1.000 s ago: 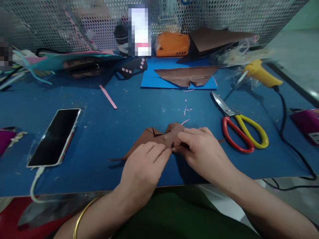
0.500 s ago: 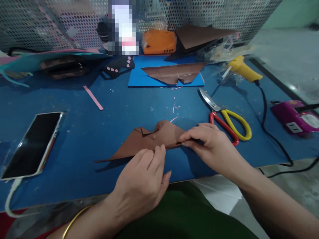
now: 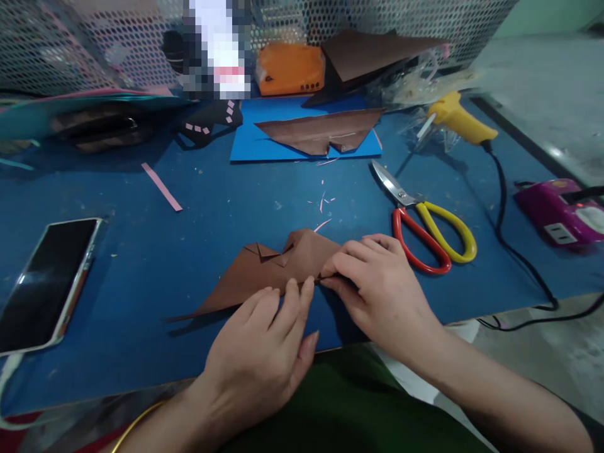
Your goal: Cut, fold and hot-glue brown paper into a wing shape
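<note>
A folded brown paper piece with a long pointed left tip lies on the blue table near its front edge. My left hand rests flat with its fingertips pressing the paper's lower edge. My right hand pinches the paper's right end between thumb and fingers. Red and yellow scissors lie just right of my right hand.
A phone on a cable lies at the left. A similar brown piece sits on a blue sheet at the back. A yellow glue gun, its black cord and a purple device are at the right. A pink strip lies left of centre.
The view has drifted to the right. My left hand has slid down to the paper's lower edge, and my right hand has moved to pinch its right end.
</note>
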Motion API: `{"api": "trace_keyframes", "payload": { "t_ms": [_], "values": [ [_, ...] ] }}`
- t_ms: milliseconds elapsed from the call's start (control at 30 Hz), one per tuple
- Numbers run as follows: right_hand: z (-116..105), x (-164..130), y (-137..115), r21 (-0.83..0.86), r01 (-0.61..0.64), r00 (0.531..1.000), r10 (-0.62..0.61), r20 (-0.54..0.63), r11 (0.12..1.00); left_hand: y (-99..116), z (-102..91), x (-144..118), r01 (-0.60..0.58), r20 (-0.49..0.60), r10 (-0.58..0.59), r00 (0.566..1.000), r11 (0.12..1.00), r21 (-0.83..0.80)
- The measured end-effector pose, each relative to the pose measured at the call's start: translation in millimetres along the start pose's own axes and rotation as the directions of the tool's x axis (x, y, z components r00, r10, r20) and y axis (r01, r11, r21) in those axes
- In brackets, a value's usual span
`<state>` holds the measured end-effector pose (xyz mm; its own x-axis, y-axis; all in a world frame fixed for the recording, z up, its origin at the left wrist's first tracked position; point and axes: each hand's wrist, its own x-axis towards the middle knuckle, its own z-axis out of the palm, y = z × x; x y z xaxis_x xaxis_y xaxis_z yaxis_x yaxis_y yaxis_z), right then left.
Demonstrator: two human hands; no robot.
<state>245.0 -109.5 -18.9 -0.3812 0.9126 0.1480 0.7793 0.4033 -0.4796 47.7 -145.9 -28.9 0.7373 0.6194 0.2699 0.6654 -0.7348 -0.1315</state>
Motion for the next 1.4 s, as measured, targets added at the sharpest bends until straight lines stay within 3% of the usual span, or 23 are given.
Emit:
{"api": "trace_keyframes", "payload": {
  "t_ms": [167,433,867,1000,1167,1400],
  "values": [
    [3.1,-0.1,-2.5,0.054,-0.049,0.999,0.049,-0.006,0.997,0.5,0.2,3.0,-0.014,0.001,0.014,1.000,1.000,0.027],
    [-3.3,12.6,-2.2,0.032,-0.093,0.992,0.090,0.093,0.995,-0.2,-0.3,3.2,-0.040,0.008,0.040,0.999,0.998,0.052],
    [-7.4,24.6,3.1,0.020,-0.066,0.971,0.060,0.233,0.998,-0.3,2.4,-0.4,-0.026,0.012,0.025,1.000,1.000,0.014],
    [-8.2,25.6,4.6,0.027,-0.119,0.971,0.111,0.213,0.993,0.3,2.2,-0.5,0.001,0.016,-0.001,1.000,1.000,0.021],
    [-9.2,26.3,5.9,-0.016,-0.091,0.971,0.092,0.222,0.996,-0.5,2.8,1.3,0.016,0.031,-0.017,0.999,0.999,0.046],
    [-18.1,18.7,18.5,0.098,-0.093,0.980,0.074,0.186,0.991,2.7,-0.1,4.2,0.021,0.002,-0.021,1.000,0.999,0.040]
  ]
}}
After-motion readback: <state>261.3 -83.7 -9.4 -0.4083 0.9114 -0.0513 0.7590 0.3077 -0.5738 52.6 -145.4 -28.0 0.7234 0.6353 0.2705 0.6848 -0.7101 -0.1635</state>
